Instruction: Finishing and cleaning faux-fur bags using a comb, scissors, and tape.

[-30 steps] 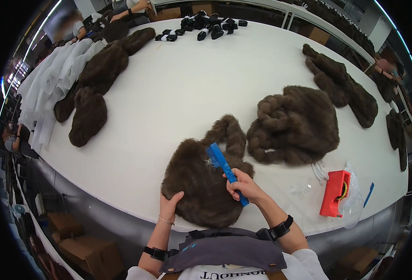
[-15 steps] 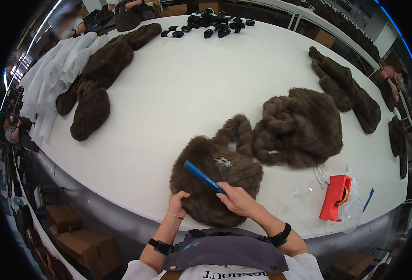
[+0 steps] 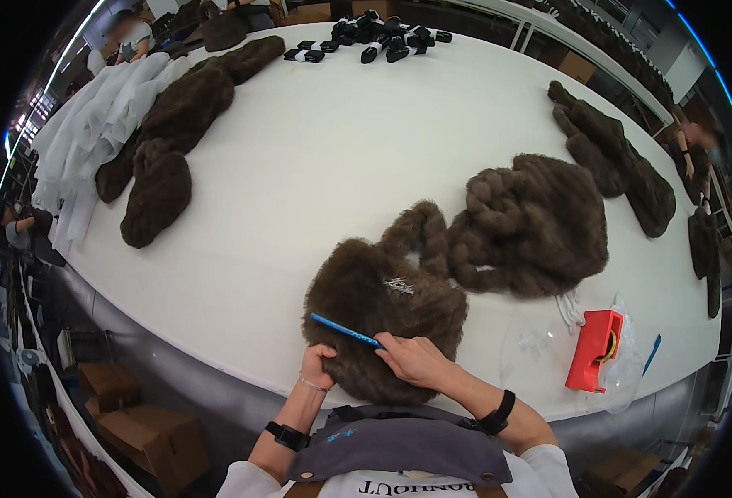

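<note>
A brown fur bag [image 3: 382, 332] with a thick, braided-looking fur handle lies on the white table close to me. My left hand [image 3: 318, 365] pinches its lower left edge. In my right hand [image 3: 415, 358] is a long, flat blue stick [image 3: 342, 329] with printing along it; its exact kind does not show. It points left, low across the fur, and whether it touches is hard to see. A small heap of thin white bits [image 3: 399, 285] rests on top of the bag. Beyond it lies another brown fur bag [image 3: 548, 224] with a braided handle.
A red tape dispenser [image 3: 594, 351] stands at the right beside clear plastic film and another thin blue stick [image 3: 652, 354]. More brown fur pieces [image 3: 157, 195] lie at left and far right. White translucent bags [image 3: 92, 124] pile up far left; black banded bundles [image 3: 374, 37] sit at the back.
The blue stick has swung from a steep slant to a flatter one, its far end dropping down and left. My right hand has turned and shifted slightly left; my left hand stays put.
</note>
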The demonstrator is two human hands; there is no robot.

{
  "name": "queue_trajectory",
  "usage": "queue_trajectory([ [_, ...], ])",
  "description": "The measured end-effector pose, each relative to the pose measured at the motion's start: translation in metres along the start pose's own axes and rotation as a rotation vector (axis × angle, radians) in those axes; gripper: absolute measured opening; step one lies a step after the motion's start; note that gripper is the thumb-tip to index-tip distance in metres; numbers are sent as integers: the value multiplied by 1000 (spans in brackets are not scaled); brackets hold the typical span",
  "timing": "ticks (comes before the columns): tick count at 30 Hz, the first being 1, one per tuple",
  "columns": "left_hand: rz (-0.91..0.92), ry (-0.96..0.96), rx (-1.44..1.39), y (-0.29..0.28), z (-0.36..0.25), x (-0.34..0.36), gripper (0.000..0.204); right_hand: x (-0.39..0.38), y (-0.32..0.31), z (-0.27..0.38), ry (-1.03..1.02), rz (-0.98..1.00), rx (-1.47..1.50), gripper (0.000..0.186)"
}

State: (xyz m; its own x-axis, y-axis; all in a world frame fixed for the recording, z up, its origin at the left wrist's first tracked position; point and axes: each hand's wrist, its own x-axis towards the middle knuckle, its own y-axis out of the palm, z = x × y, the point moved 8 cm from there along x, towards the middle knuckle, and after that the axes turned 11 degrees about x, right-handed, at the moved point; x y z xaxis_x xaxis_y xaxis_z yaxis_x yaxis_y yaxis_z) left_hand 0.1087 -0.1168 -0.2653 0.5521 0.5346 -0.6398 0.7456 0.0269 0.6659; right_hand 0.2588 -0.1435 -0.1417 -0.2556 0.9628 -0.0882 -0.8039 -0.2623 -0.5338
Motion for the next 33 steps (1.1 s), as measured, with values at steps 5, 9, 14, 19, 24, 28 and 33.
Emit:
queue_trajectory([
  [5, -20, 46, -1, 11, -4, 0, 61, 8, -38, -59, 256, -280, -23, 16],
  [9, 55, 85, -139, -2, -7, 9, 64, -16, -10, -23, 138, -104, 178, 18],
  [14, 125, 99, -189, 4, -5, 8, 68, -37, -23, -54, 217, -207, -49, 18],
  [19, -52, 192, -201, 13, -21, 4, 49, -55, -39, -79, 354, -331, -37, 17],
  [24, 63, 90, 28, 9, 34, -20, 40, -69, -7, -61, 341, -210, 296, 18],
  [28, -148, -156, -82, -17, 61, 2, 29, -70, 10, -33, 159, -71, 31, 20],
  [33, -128, -67, -136, -15, 52, 15, 54, -92, -48, -90, 312, -371, -213, 19],
])
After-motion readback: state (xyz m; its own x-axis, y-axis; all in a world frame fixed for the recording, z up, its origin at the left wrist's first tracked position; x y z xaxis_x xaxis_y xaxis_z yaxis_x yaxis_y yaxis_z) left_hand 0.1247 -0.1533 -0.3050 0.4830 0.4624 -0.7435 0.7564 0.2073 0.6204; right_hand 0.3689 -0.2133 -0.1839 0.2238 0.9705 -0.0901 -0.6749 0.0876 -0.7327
